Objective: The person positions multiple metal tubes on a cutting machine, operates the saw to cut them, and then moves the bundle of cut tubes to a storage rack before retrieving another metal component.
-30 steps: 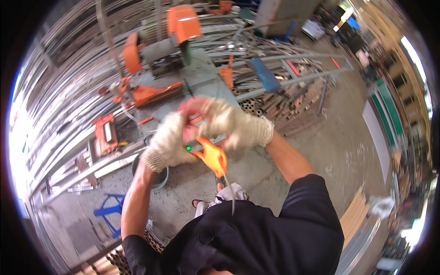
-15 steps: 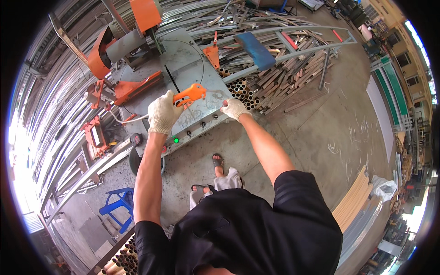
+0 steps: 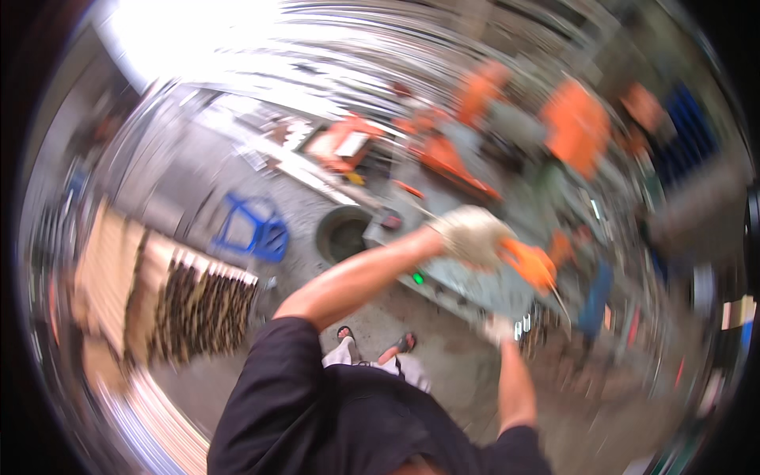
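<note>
My left hand (image 3: 473, 236), in a whitish knitted glove, is wrapped round an orange air blow gun (image 3: 532, 265) above the grey metal machine table (image 3: 499, 291). The gun's thin nozzle slants down toward the right. By the table's front right corner is my right hand (image 3: 497, 328), gloved too; motion smears its fingers, and whether it holds anything is not visible. Bright tube ends (image 3: 522, 326) show right beside it. A green-lit button (image 3: 418, 279) glows on the table's front edge.
Orange machine parts (image 3: 576, 131) rise behind the table. A blue stool (image 3: 253, 228) and a dark round tub (image 3: 345, 234) stand on the floor to the left. Stacked tubes (image 3: 202, 309) lie farther left. Long metal stock (image 3: 356, 39) fills the far side.
The view has swung left and blurred, so the machine now appears farther right. My left hand still grips the blow gun, whose nozzle points down to the right. My right hand remains near the table's edge.
</note>
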A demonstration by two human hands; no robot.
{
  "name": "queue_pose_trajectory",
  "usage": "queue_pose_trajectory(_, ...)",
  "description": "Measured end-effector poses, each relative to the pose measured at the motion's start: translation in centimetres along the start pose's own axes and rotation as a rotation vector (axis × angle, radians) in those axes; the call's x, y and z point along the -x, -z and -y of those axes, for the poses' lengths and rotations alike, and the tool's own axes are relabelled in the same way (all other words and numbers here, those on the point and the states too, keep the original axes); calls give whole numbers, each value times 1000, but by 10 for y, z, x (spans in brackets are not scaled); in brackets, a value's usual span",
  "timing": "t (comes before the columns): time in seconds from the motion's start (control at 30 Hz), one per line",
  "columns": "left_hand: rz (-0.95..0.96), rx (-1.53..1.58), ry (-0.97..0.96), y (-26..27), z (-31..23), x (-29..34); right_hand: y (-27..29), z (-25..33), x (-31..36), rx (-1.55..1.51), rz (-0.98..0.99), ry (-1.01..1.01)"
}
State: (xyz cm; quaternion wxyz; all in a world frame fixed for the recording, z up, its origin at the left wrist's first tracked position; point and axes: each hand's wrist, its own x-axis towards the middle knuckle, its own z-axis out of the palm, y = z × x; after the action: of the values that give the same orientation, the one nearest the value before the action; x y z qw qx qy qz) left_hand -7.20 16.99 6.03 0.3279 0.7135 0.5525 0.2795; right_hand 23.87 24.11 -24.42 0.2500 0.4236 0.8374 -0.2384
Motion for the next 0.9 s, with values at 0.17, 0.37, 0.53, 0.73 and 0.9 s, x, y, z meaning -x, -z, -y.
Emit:
queue_pose_trajectory(0.17,19,-106,-233,1,-25,12,-90,-31,-8,-277,105,145)
queue_pose_trajectory(0.37,-252,667,68,16,3,10,-122,-14,44,-324,8,45)
queue_pose_trajectory(0.53,-689,440,232,53,26,46,-80,2,60,-141,-21,-68)
queue_pose_trajectory(0.73,-588,137,88,37,70,110,-146,31,80,-304,-57,-120)
queue_pose_trajectory(0.9,-354,670,7,62,21,72,-146,-22,132,-375,-116,-240)
